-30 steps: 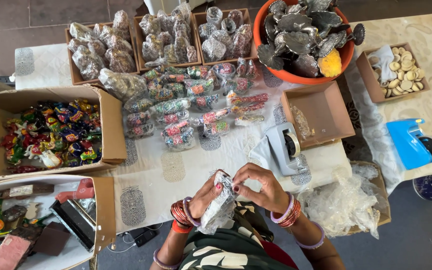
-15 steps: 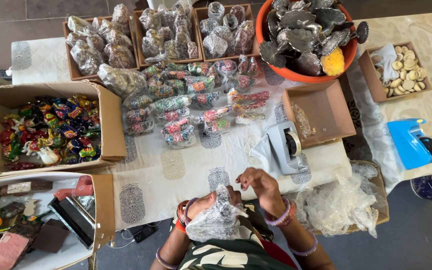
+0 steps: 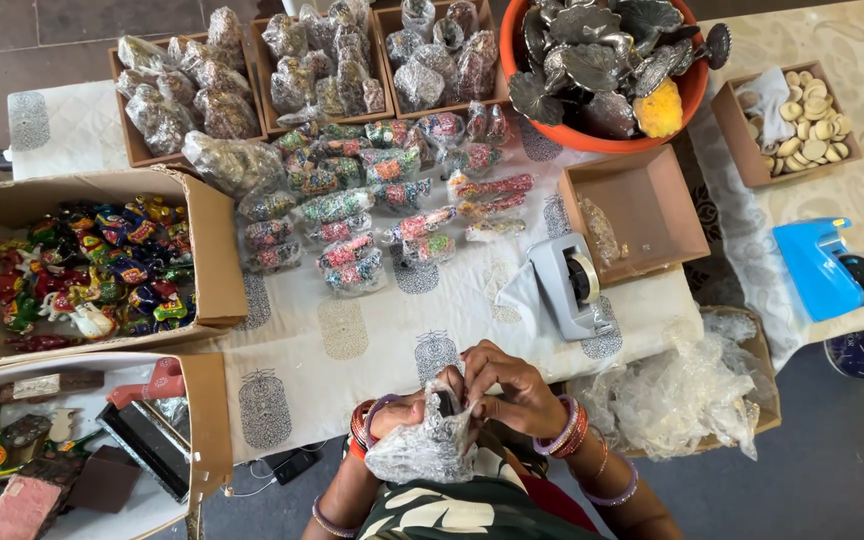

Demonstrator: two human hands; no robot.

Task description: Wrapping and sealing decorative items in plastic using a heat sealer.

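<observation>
Left hand: the left hand [image 3: 407, 412] sits at the near edge of the bench [image 3: 372, 340], its grip closed on the clear plastic wrap [image 3: 422, 450], red bangles on the wrist.
Right hand: the right hand [image 3: 512, 392] meets it from the other side, fingertips pinching the top of the same wrap.
Wrapped thing: a small dark item [image 3: 446, 403] shows between the 2 hands at the mouth of the wrap; it is too covered to say what it is, perhaps a small figure.
Where the wrap is: held just above the person's lap, at the bench edge, touching both hands.
Just ahead: a grey tape dispenser [image 3: 570, 285] on the white printed cloth, near the right hand.
Right of the hands: a heap of loose clear plastic bags [image 3: 682, 395] in a box beside the bench.
Middle of the bench: rows of wrapped colourful packets [image 3: 372, 200].
Far side: 3 cardboard trays of wrapped pieces [image 3: 322, 70] and an orange bowl [image 3: 692, 95] of metal leaf-shaped items.
Left: an open carton of bright painted figures [image 3: 92, 265].
Far right: a blue tape dispenser [image 3: 824, 270], well apart from the hands.
</observation>
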